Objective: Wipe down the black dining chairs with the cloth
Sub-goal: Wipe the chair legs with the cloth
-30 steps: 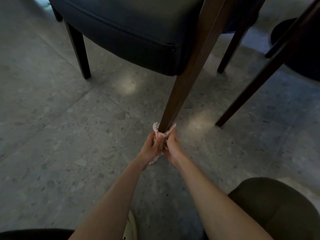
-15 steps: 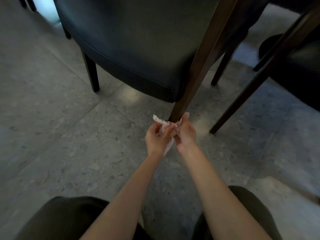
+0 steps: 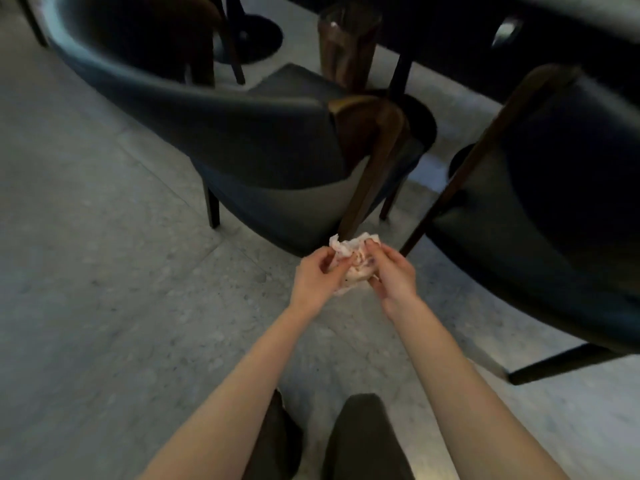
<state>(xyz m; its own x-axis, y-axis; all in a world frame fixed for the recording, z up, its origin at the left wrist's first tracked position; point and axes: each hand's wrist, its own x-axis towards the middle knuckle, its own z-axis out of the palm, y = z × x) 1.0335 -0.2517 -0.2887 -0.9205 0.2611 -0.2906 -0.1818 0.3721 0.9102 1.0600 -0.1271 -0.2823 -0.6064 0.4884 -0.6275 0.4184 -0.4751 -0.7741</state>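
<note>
A crumpled pale pink cloth [image 3: 353, 259] sits bunched between both hands in mid-air. My left hand [image 3: 317, 275] pinches its left side and my right hand [image 3: 391, 271] grips its right side. Just beyond the cloth rises the brown wooden rear leg [image 3: 367, 181] of a black padded dining chair [image 3: 249, 133], seen from behind. The cloth is clear of the leg. A second black chair [image 3: 554, 216] stands to the right, its slanted wooden leg [image 3: 460, 168] close to my right hand.
Grey speckled stone floor [image 3: 104, 289] spreads to the left. A dark table edge [image 3: 519, 39] runs along the top right, with round black pedestal bases [image 3: 249, 39] under it. My knees in dark trousers [image 3: 360, 441] show at the bottom.
The hands came off the foot of the chair leg and lifted the cloth away, bunching it between them. The view rose, so the chair backs and table now show.
</note>
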